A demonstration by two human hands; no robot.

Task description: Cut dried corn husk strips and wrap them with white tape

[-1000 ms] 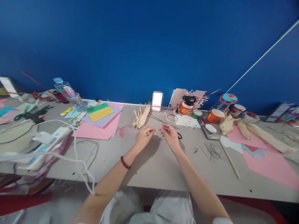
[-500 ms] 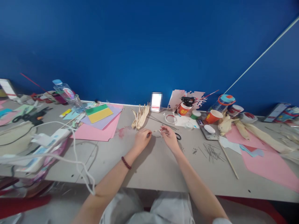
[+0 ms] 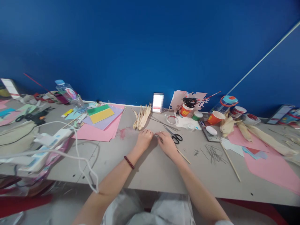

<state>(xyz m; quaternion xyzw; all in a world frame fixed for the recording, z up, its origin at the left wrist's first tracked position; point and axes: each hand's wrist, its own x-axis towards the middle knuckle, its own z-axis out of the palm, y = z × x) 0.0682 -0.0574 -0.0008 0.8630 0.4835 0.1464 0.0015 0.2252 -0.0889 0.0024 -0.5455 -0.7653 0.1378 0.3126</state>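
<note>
My left hand [image 3: 144,139] is closed, its fingertips pinched just above the table in front of the dried corn husks [image 3: 141,118]. Close beside it, fingers curled down, is my right hand [image 3: 166,143]. The fingertips almost meet, with something small and thin between them that I cannot make out. A thin wooden stick [image 3: 184,156] shows from beneath my right wrist; whether the hand holds it is hidden. Black-handled scissors [image 3: 176,137] lie just past my right hand, blades pointing away to the left.
Left are coloured sheets [image 3: 102,115], a bottle [image 3: 67,93] and a power strip [image 3: 48,147] with white cables. A phone [image 3: 157,102] leans on the wall. To the right lie a tape roll [image 3: 172,120], paper cup [image 3: 215,117], wire pieces [image 3: 214,153] and another stick [image 3: 231,161].
My hands have come closer together, the right one moving left and slightly down. The scissors and the stick by my right wrist now show. The small pale piece between my fingers is mostly hidden.
</note>
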